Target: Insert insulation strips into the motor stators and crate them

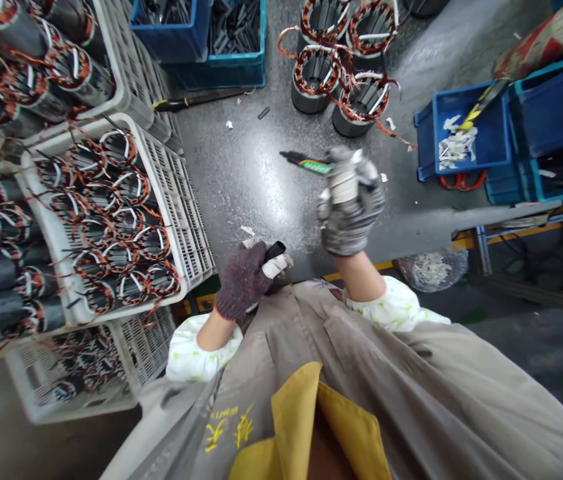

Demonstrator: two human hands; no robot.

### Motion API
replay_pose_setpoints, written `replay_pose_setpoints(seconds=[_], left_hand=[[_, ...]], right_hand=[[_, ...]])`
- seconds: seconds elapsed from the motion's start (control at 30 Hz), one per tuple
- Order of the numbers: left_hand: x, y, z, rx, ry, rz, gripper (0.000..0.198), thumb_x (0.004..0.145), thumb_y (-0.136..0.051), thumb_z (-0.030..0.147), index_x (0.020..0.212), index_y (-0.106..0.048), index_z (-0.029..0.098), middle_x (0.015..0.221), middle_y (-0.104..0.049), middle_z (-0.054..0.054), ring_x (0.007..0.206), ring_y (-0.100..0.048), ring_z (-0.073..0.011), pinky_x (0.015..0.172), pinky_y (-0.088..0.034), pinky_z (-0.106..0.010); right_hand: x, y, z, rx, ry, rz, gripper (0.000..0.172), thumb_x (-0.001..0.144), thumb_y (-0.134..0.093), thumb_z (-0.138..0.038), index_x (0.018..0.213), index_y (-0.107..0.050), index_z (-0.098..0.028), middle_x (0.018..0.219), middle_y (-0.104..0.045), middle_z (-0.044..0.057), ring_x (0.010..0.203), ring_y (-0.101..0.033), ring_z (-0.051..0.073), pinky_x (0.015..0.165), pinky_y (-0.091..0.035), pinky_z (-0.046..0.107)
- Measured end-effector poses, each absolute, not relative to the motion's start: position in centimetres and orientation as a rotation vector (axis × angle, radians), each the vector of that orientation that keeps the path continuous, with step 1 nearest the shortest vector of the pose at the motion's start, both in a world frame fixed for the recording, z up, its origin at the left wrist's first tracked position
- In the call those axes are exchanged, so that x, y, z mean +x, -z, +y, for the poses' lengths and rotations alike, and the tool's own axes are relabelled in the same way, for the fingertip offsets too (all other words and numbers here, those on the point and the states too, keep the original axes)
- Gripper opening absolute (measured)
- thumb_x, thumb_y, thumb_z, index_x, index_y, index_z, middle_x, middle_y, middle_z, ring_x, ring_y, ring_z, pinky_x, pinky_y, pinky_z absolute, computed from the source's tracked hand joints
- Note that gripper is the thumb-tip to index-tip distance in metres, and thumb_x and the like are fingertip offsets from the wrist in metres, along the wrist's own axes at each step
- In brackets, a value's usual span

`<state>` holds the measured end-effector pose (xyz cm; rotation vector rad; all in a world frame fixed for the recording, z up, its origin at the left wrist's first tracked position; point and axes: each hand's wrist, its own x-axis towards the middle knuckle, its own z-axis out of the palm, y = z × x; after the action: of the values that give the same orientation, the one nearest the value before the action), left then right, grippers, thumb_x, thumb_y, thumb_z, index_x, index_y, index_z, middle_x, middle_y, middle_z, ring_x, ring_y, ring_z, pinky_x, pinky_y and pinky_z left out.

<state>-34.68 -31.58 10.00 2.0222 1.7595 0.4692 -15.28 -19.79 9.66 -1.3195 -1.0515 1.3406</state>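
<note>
My left hand (244, 283), in a dark purple knit glove with white-wrapped fingertips, is closed around a short black tube-like piece (275, 251) close to the table's front edge. My right hand (354, 207) wears a grey striped glove with white wrapping on the fingers. It is over the table, fingers curled and slightly blurred; whatever they hold is hidden. Beside its fingertips is a slim black-tipped tool (306, 162) with a green label, its far end covered by the hand. Beyond stand several motor stators (316, 70) with copper windings and white sleeves.
White crates (196, 233) of wound stators fill the left side. Blue bins (236, 67) of dark strips stand at the back. At right, another person's gloved hand (526, 53) reaches toward a blue tray (494, 143) with white scraps. A yellow-black screwdriver (174, 105) lies at back left.
</note>
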Motion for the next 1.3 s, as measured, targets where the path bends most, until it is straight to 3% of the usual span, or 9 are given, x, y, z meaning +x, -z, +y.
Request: replay_pose_setpoints(seconds=[0.1, 0.2, 0.53, 0.7, 0.8, 0.9, 1.0, 1.13, 1.3], left_hand=[[-34.9, -10.0, -31.6, 2.012, -0.525, 1.782, 0.041, 0.119, -0.057, 0.056, 0.102, -0.076, 0.024, 0.107, -0.082, -0.012, 0.107, -0.078, -0.0298, 0.096, -0.061, -0.039], [-35.4, -9.8, -31.4, 2.074, -0.523, 1.774, 0.040, 0.119, -0.058, 0.054, 0.103, -0.077, 0.023, 0.107, -0.083, -0.012, 0.112, -0.078, -0.0309, 0.101, -0.062, -0.041], [-35.0, -10.5, -30.6, 2.242, -0.319, 1.696, 0.049, 0.113, -0.066, 0.065, 0.095, -0.082, 0.023, 0.088, -0.080, -0.009, 0.121, -0.080, -0.0383, 0.114, -0.063, -0.054], [-33.2, -10.1, -32.0, 2.221, -0.466, 1.731, 0.047, 0.119, -0.059, 0.057, 0.133, -0.083, 0.019, 0.118, -0.087, -0.014, 0.122, -0.081, -0.0321, 0.109, -0.065, -0.045], [-34.4, -7.9, -31.7, 2.138, -0.531, 1.859, 0.052, 0.121, -0.055, 0.055, 0.149, -0.078, 0.019, 0.133, -0.087, -0.016, 0.127, -0.081, -0.0311, 0.114, -0.062, -0.043], [-38.9, -3.9, -28.6, 1.830, -0.588, 2.185, 0.051, 0.121, -0.051, 0.049, 0.153, -0.076, 0.018, 0.141, -0.085, -0.017, 0.130, -0.081, -0.0306, 0.115, -0.061, -0.043], [-44.5, -0.1, -23.4, 1.582, -0.529, 2.375, 0.048, 0.117, -0.055, 0.037, 0.157, -0.073, 0.018, 0.151, -0.082, -0.016, 0.139, -0.077, -0.0301, 0.123, -0.056, -0.045], [-47.5, 2.3, -17.4, 1.616, -0.178, 2.347, 0.049, 0.112, -0.061, 0.036, 0.157, -0.077, 0.023, 0.156, -0.079, -0.015, 0.148, -0.067, -0.0373, 0.132, -0.046, -0.057], [-46.8, 3.1, -16.9, 1.681, -0.158, 2.315, 0.050, 0.113, -0.056, 0.037, 0.157, -0.074, 0.020, 0.161, -0.075, -0.017, 0.151, -0.061, -0.0427, 0.131, -0.041, -0.070]], right_hand=[[-12.3, -8.9, -19.4, -1.218, -1.361, -0.950, 0.054, 0.099, -0.066, -0.081, 0.114, -0.076, -0.030, 0.074, -0.065, 0.002, 0.068, -0.071, 0.022, 0.056, -0.054, 0.034], [-9.8, -7.8, -20.4, -1.078, -1.512, -1.006, 0.058, 0.093, -0.076, -0.086, 0.097, -0.077, -0.028, 0.061, -0.056, -0.002, 0.049, -0.055, 0.017, 0.046, -0.049, 0.033], [-10.6, -9.5, -21.2, -1.047, -1.711, -1.163, 0.065, 0.090, -0.082, -0.089, 0.089, -0.077, -0.024, 0.052, -0.049, -0.006, 0.037, -0.043, 0.012, 0.034, -0.036, 0.028], [-12.6, -5.8, -22.5, -1.071, -1.781, -1.078, 0.064, 0.093, -0.077, -0.088, 0.084, -0.072, -0.025, 0.055, -0.052, -0.003, 0.044, -0.051, 0.016, 0.043, -0.050, 0.032], [-14.5, -2.0, -23.6, -1.203, -1.746, -1.262, 0.060, 0.108, -0.055, -0.079, 0.097, -0.077, -0.024, 0.068, -0.065, 0.001, 0.057, -0.065, 0.020, 0.054, -0.060, 0.035], [-18.2, 1.6, -25.1, -1.237, -1.661, -1.461, 0.043, 0.108, -0.062, -0.059, 0.118, -0.081, -0.022, 0.111, -0.084, 0.010, 0.105, -0.082, 0.028, 0.095, -0.072, 0.044], [-23.5, 4.5, -26.8, -1.051, -1.634, -1.928, 0.033, 0.104, -0.069, -0.038, 0.130, -0.082, -0.020, 0.134, -0.084, 0.016, 0.131, -0.078, 0.033, 0.124, -0.061, 0.056], [-28.5, 7.7, -26.4, -0.511, -1.291, -2.749, 0.033, 0.108, -0.068, -0.023, 0.138, -0.082, -0.023, 0.151, -0.081, 0.013, 0.153, -0.066, 0.033, 0.139, -0.044, 0.065], [-20.7, 9.1, -17.7, -1.292, -0.908, -2.666, 0.045, 0.113, -0.062, -0.031, 0.154, -0.075, -0.017, 0.176, -0.063, 0.021, 0.168, -0.052, 0.039, 0.143, -0.035, 0.071]])
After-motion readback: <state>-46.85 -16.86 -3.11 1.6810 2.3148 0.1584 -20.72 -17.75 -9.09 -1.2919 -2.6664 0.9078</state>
